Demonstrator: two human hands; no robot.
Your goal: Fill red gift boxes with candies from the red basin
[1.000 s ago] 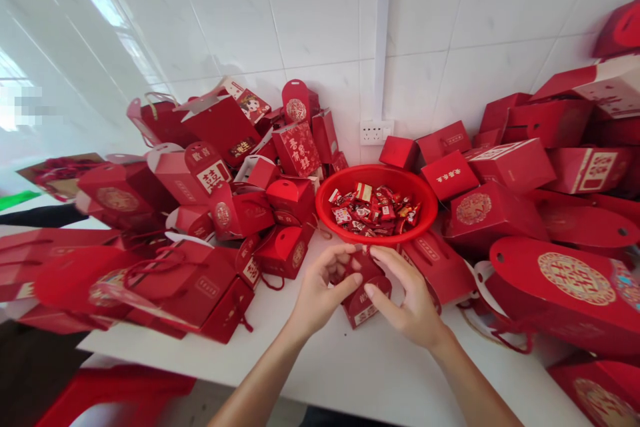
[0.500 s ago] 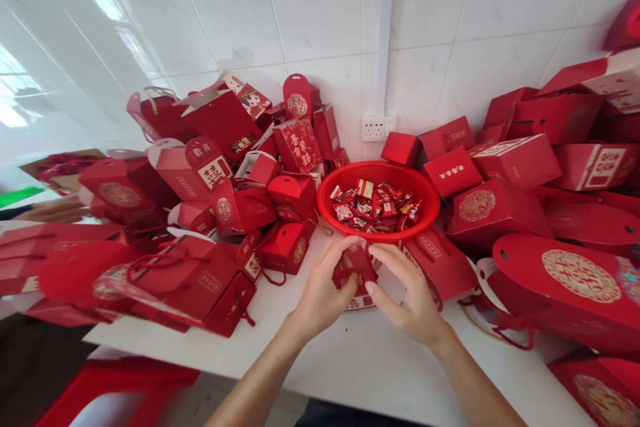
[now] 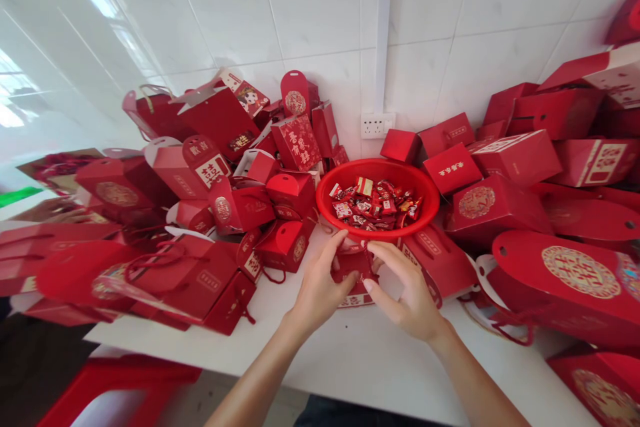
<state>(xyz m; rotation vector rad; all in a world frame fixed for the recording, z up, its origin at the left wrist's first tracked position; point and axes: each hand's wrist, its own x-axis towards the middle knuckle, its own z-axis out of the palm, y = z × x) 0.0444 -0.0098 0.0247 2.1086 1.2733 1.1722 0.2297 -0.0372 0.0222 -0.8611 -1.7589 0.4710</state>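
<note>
- Moved since last frame: left hand's [image 3: 320,287] forefinger, up and away from right fingertips; right hand [image 3: 407,287] about same spot.
- Small box [image 3: 350,270]: on table [image 3: 350,363], between both hands; white label strip low on its front.
- Left hand: half-curled round box's left side, thumb on front, forefinger raised toward basin; can't tell if gripping.
- Right hand: fingers bent, thumb and forefinger apart at box's right edge, by red cord [image 3: 368,258]; can't tell if cord is pinched.
- Basin [image 3: 380,235]: red, just beyond both hands, wrapped sweets [image 3: 385,205] inside.
- Bag [image 3: 437,263]: red, just right of right hand.
- Red box [image 3: 283,245]: left of left hand, past its fingers, under other boxes.
- Big box [image 3: 565,280]: well right of right hand, gold round emblem.
- Socket [image 3: 379,125]: on wall, beyond basin.
</note>
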